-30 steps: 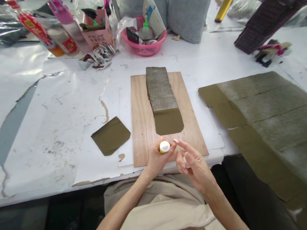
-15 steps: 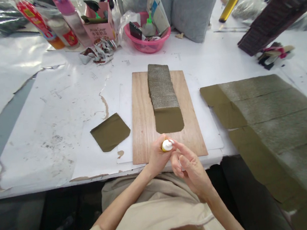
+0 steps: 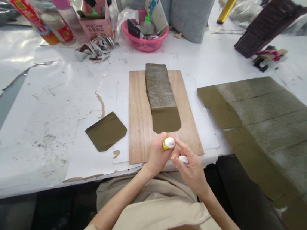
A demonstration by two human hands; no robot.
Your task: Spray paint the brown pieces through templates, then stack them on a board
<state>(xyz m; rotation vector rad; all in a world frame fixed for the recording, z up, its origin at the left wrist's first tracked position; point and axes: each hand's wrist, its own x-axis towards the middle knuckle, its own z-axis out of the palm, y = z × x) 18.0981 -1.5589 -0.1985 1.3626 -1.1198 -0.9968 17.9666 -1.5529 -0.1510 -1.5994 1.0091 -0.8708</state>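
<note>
My left hand (image 3: 157, 156) is closed around a small yellow glue tube (image 3: 167, 143) with a white tip, held at the near edge of a wooden board (image 3: 141, 120). My right hand (image 3: 190, 165) is right beside it, its forefinger touching the tube's white tip and a small white cap (image 3: 183, 159) tucked in its curled fingers. On the board lies a fanned row of olive-green paper pieces (image 3: 161, 95), the nearest one just beyond the tube. A single olive piece (image 3: 105, 131) lies on the white table to the left of the board.
Large overlapping olive sheets (image 3: 266, 115) cover the table at right. At the back stand a pink bowl (image 3: 146, 42) of odds and ends, a pink box (image 3: 96, 20), bottles (image 3: 45, 23) and grey bags (image 3: 192, 4). A dark ridged panel (image 3: 266, 24) lies far right.
The tube now points more to the right and sits slightly farther over the board. My right hand has closed in under it, forefinger on the tip, with the white cap now showing.
</note>
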